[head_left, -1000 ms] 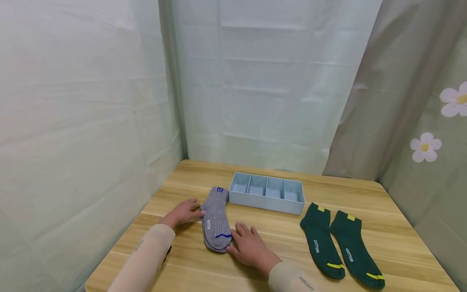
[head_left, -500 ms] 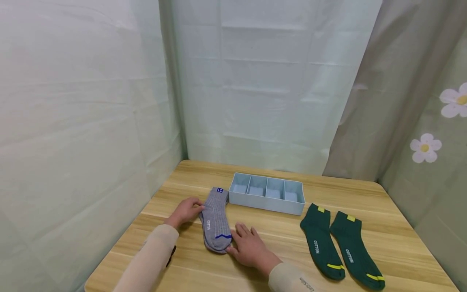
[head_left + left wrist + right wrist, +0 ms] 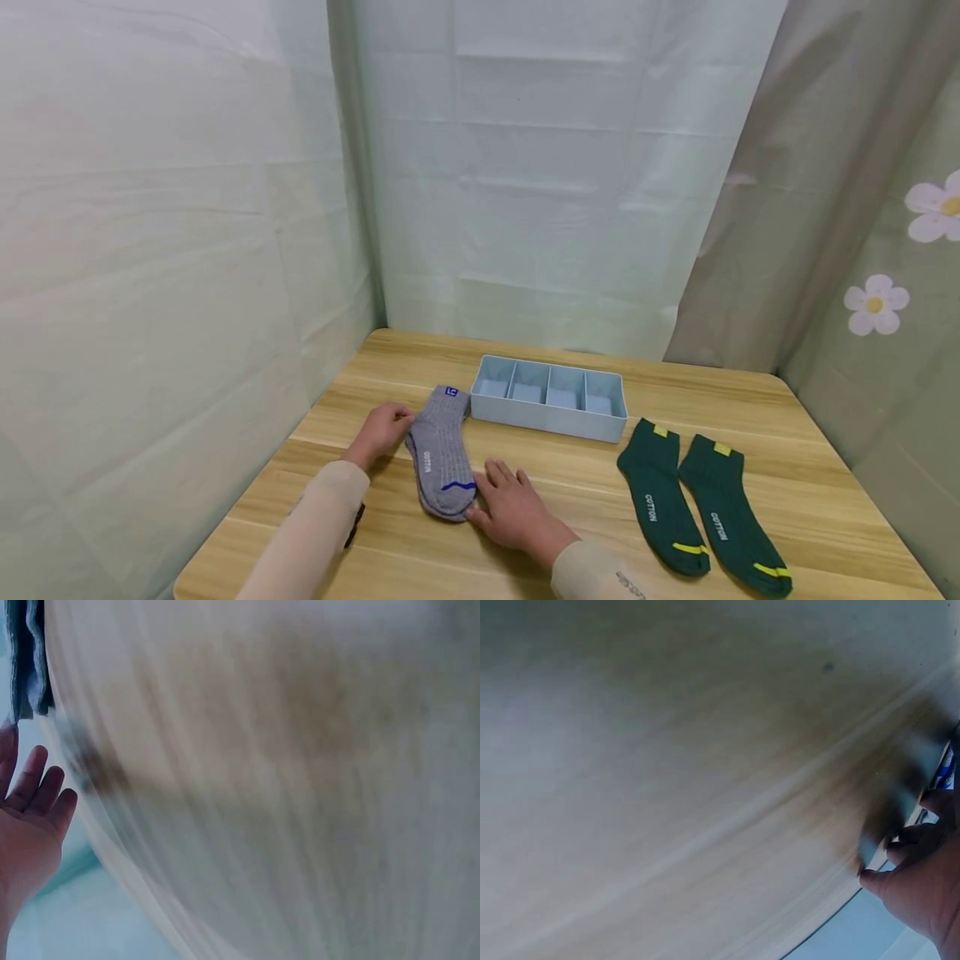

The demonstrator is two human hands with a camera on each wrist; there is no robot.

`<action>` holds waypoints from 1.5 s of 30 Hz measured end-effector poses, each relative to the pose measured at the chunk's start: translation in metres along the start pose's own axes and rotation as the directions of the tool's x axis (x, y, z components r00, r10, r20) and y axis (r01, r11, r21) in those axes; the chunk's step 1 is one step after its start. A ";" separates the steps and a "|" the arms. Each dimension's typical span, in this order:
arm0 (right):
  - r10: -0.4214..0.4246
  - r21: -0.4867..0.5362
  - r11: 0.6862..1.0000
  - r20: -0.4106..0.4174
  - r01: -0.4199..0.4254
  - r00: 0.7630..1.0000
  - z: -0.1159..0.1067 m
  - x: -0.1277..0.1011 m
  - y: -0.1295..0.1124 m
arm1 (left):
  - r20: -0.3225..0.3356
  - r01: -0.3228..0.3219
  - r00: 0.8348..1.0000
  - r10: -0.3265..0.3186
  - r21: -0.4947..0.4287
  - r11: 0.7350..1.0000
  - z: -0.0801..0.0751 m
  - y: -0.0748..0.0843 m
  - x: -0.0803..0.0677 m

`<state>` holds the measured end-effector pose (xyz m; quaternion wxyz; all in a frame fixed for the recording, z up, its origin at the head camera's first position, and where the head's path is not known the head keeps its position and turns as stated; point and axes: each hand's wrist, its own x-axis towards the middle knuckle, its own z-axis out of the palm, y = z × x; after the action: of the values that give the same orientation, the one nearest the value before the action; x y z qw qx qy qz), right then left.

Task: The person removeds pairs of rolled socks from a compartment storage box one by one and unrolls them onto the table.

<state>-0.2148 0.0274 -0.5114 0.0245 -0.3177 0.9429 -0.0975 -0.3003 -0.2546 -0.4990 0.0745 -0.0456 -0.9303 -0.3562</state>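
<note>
Two grey socks (image 3: 444,450), with a blue toe stripe and a blue label, lie stacked on the table, the lower one peeking out at the left and toe edges. At their heel side, my left hand (image 3: 381,433) pinches the edge between thumb and index finger. The left wrist view shows a fingertip at the sock edge (image 3: 37,660), the other fingers extended; the thumb is out of that view. My right hand (image 3: 516,507) rests palm down beside the toe end, fingers spread, thumb touching the toe edge. In the right wrist view the right hand (image 3: 922,885) is partly cropped.
Behind the socks stands a light blue box (image 3: 546,418) with several compartments, its left end close to the grey cuffs. Two dark green socks (image 3: 660,500) with yellow marks lie side by side at the right. Pale cloth hangs around the wooden table (image 3: 420,567).
My left thumb has slid off the sock's top to its heel edge, and the lower sock's edge has shifted slightly left. The right hand stays in place.
</note>
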 end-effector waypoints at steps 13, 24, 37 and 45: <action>-0.065 -0.008 0.998 0.003 0.065 0.998 -0.004 0.001 -0.006 | -0.052 0.055 0.997 -0.059 -0.069 0.996 -0.004 -0.005 -0.001; -0.098 -0.052 0.994 0.003 0.098 0.995 -0.003 0.002 -0.006 | -0.063 0.068 0.995 -0.072 -0.075 0.995 -0.004 -0.006 0.000; -0.104 -0.093 0.990 0.004 0.104 0.995 -0.004 0.001 -0.007 | -0.086 0.093 0.991 -0.099 -0.070 0.993 -0.025 -0.025 -0.009; -0.089 -0.095 0.991 0.003 0.089 0.996 -0.001 0.000 -0.009 | -0.097 0.139 0.986 -0.138 0.005 0.990 -0.050 -0.046 -0.019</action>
<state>-0.2100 0.0210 -0.5082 0.0043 -0.3603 0.9313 -0.0539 -0.2830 -0.3229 -0.4955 0.0948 0.0371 -0.9287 -0.3567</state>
